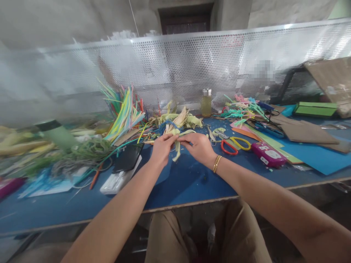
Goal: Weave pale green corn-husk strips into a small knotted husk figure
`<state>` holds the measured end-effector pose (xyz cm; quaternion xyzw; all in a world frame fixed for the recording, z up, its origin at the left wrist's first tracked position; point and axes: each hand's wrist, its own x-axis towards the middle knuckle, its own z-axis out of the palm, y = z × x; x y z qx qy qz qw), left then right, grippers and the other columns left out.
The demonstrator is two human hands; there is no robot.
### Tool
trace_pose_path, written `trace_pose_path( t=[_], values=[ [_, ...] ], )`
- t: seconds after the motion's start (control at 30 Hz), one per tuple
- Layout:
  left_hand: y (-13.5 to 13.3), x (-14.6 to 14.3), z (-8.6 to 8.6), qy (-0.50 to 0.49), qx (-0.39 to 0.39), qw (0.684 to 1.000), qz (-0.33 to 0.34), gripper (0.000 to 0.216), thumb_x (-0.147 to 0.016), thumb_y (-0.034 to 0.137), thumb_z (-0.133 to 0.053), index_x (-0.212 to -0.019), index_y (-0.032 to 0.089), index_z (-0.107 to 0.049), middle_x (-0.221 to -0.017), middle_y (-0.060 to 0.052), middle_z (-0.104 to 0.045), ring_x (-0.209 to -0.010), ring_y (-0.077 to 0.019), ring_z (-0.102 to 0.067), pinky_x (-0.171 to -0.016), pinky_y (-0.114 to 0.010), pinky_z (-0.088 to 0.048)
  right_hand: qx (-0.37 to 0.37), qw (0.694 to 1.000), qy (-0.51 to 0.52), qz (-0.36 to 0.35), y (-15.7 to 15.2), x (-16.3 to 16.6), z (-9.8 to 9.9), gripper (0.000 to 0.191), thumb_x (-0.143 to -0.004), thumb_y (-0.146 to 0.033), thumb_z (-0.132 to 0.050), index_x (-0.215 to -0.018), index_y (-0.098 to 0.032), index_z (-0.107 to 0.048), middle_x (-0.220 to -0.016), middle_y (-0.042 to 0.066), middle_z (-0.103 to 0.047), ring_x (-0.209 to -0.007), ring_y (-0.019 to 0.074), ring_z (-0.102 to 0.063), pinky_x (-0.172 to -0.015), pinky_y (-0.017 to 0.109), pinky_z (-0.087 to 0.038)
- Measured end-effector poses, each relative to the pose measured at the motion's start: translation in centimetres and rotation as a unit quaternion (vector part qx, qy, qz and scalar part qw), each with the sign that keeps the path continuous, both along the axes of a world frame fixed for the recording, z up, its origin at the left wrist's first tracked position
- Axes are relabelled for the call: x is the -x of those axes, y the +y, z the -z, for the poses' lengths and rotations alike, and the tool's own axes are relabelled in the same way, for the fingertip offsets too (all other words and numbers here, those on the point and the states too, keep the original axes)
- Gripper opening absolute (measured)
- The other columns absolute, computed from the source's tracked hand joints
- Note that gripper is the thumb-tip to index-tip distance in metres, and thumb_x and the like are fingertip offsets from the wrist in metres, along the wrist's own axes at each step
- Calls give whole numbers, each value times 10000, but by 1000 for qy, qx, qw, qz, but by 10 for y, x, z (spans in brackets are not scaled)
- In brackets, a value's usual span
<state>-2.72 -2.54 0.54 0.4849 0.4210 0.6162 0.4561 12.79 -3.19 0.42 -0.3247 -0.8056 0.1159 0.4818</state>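
Note:
Both my hands meet over the middle of the blue table (189,186). My left hand (161,148) pinches a pale yellow husk-like strip (177,148) that hangs down between the hands. My right hand (200,148), with a gold bracelet at the wrist, is closed on the same strip from the right. Just behind the hands lies a bundle of pale dried husks (179,122) with a blue cord wound in it.
Coloured pipe cleaners (123,113) fan up at the left, beside a black phone (127,157) and a white box (115,182). Red and yellow scissors (233,145), a magenta device (268,154), a small glass jar (206,102), coloured paper and cardboard lie right. A perforated metal screen (192,65) backs the table.

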Motion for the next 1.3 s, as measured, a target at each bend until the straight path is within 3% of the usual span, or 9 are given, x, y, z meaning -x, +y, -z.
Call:
trace_pose_path(
  t=[0.1,0.2,0.33,0.53,0.83,0.93,1.07,1.17,1.3],
  values=[
    [-1,0,1,27,-6,999,35,259,-600,315,-799,-558,153,-602,-517,29,-474,-479,-74,-392,-470,-238,-265,-83,993,-27,82,-3,-6,-9,121,-870,-314,-641,-840,-267,-748,-943,47,-724,-968,236,-595,-912,412,-393],
    [-3,-1,1,43,-8,997,66,243,-584,309,-810,-569,155,-623,-515,30,-451,-483,-78,-376,-476,-243,-269,-106,987,-4,123,-3,-9,-14,105,-878,-300,-640,-821,-257,-717,-1025,24,-724,-1053,235,-573,-984,433,-306],
    [-5,-2,-1,61,-6,993,103,258,-582,363,-825,-615,165,-664,-525,28,-444,-491,-88,-365,-477,-252,-253,-44,995,11,89,7,-12,-12,90,-895,-279,-604,-844,-228,-659,-955,14,-723,-917,193,-612,-947,390,-325],
    [-7,1,-2,98,-18,986,130,304,-633,395,-808,-577,178,-603,-542,32,-432,-500,-88,-345,-494,-252,-238,20,999,2,34,19,-14,-6,136,-898,-305,-529,-808,-203,-539,-758,7,-607,-702,151,-531,-699,286,-390],
    [-12,0,-10,195,-89,976,37,328,-650,345,-792,-507,181,-546,-487,56,-367,-493,-91,-305,-505,-249,-213,51,994,72,68,13,-4,-1,192,-864,-312,-542,-714,-213,-475,-698,-4,-550,-654,134,-497,-635,267,-400],
    [-11,-3,-8,149,-75,986,24,178,-645,320,-786,-641,175,-683,-560,37,-500,-538,-101,-385,-530,-244,-267,125,982,136,37,15,-1,3,213,-828,-349,-595,-697,-208,-504,-663,-12,-554,-611,121,-491,-600,261,-412],
    [-7,-4,-4,71,-59,996,14,200,-599,290,-811,-718,163,-713,-644,11,-597,-597,-111,-468,-579,-245,-335,200,961,192,-7,18,0,6,227,-768,-377,-672,-726,-204,-532,-666,-19,-575,-589,109,-500,-568,250,-421],
    [-5,-1,-5,17,-33,999,21,231,-564,284,-831,-694,163,-683,-603,25,-578,-549,-92,-453,-557,-242,-328,197,958,209,-15,18,0,6,215,-752,-357,-688,-765,-204,-538,-684,-22,-593,-597,108,-523,-576,248,-439],
    [-1,5,-9,-66,30,997,4,310,-478,232,-858,-713,160,-669,-620,14,-609,-565,-100,-513,-556,-239,-346,129,977,166,-25,14,-4,1,76,-797,-264,-633,-837,-202,-615,-778,7,-666,-710,133,-607,-691,277,-496]
  ],
)
